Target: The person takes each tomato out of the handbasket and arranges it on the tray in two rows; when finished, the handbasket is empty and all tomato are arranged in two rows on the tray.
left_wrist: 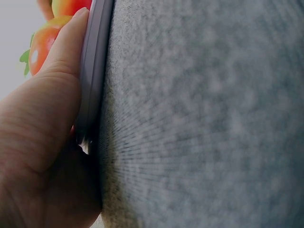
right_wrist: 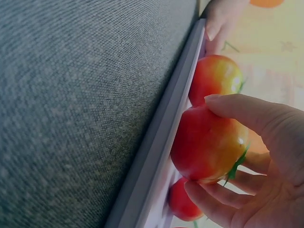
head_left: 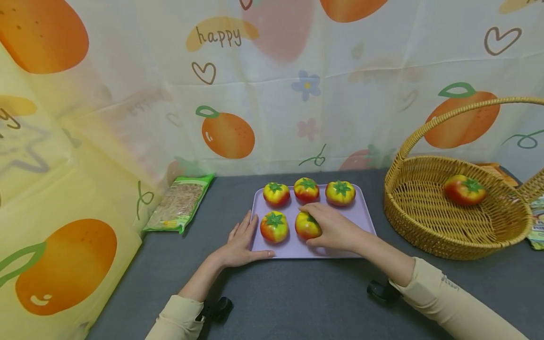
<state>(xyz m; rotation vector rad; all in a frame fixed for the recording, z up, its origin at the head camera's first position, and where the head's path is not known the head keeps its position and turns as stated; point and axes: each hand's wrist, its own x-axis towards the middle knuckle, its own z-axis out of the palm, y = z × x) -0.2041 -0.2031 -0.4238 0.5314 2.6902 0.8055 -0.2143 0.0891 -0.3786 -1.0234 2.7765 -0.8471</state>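
Observation:
A lilac tray (head_left: 327, 250) lies on the table with red-and-yellow tomatoes on it, three in the back row and two in front. My right hand (head_left: 333, 227) holds the front right tomato (head_left: 307, 226) between thumb and fingers; in the right wrist view this tomato (right_wrist: 206, 145) sits low at the tray, and contact with it is hard to tell. At the tray's front left corner rests my left hand (head_left: 241, 243), fingers extended along the left side and thumb along the front edge. The front left tomato (head_left: 274, 227) stands beside it.
To the right stands a wicker basket (head_left: 425, 236) with a tall handle and one tomato (head_left: 464, 190) inside. A green-edged packet (head_left: 178, 205) lies at the back left. More packaging (head_left: 537, 226) shows behind the basket. A printed cloth (head_left: 272, 108) hangs at the table's back.

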